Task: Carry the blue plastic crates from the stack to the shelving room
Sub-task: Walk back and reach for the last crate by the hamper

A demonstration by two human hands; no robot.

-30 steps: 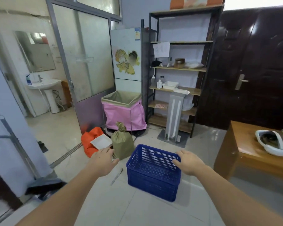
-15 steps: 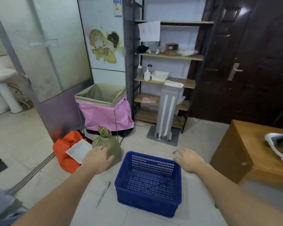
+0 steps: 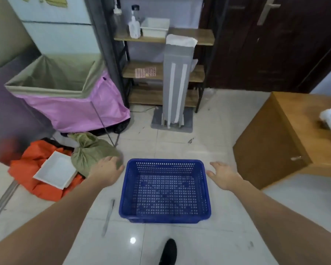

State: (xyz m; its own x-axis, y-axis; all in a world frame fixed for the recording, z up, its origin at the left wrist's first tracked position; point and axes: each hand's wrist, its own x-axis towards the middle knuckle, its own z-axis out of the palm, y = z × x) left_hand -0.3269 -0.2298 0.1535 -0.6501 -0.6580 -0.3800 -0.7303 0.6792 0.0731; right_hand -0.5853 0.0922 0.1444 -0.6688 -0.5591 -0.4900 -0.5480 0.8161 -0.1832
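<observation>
A blue perforated plastic crate (image 3: 165, 190) sits empty on the tiled floor right in front of me. My left hand (image 3: 107, 170) hovers just off its left rim, fingers apart, holding nothing. On the other side, my right hand (image 3: 222, 175) is spread open a little way from the right rim. Neither hand touches the crate.
A green tied sack (image 3: 92, 153), an orange bag (image 3: 40, 173) with a white tray (image 3: 55, 172) and a pink-lined bin (image 3: 69, 96) crowd the left. A shelf unit (image 3: 161, 71) and grey stand (image 3: 177, 81) rise behind. A wooden cabinet (image 3: 281, 142) stands right. A thin metal strip (image 3: 108, 217) lies left of the crate.
My view has tilted down and come closer to the crate. Both hands stay open and have spread to either side of it.
</observation>
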